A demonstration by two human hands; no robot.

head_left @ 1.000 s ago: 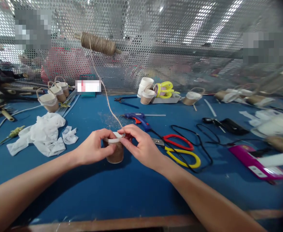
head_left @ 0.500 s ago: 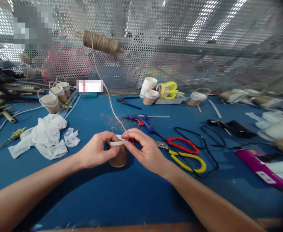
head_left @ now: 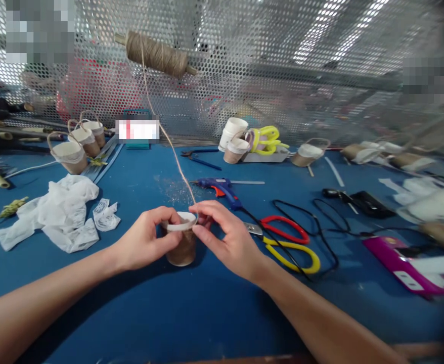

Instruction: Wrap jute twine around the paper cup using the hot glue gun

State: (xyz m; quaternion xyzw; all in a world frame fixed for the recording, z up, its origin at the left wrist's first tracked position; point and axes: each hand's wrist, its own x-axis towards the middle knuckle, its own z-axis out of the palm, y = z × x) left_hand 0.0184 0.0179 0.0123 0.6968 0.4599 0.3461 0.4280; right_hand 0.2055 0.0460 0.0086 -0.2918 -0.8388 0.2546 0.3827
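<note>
A small brown paper cup [head_left: 182, 251] with a white rim stands upright on the blue table in front of me. My left hand [head_left: 148, 237] grips its left side, fingers inside the rim and thumb outside. At the right of the rim, my right hand [head_left: 225, 233] pinches the thin twine [head_left: 174, 156] between thumb and fingertips. The twine runs up to a spool [head_left: 157, 54] on the perforated metal panel. Its end at the cup is partly hidden by my fingers.
A blue glue gun [head_left: 222, 189] lies behind my right hand. Scissors with red and yellow handles [head_left: 290, 230] and a black cord are to the right. White lace [head_left: 64, 212] lies left. Handled cups [head_left: 69, 156] stand at the back left. A purple device [head_left: 392, 263] is far right.
My right fingers have shifted slightly at the rim, and more of the cup's opening shows between my hands. The view has moved a little.
</note>
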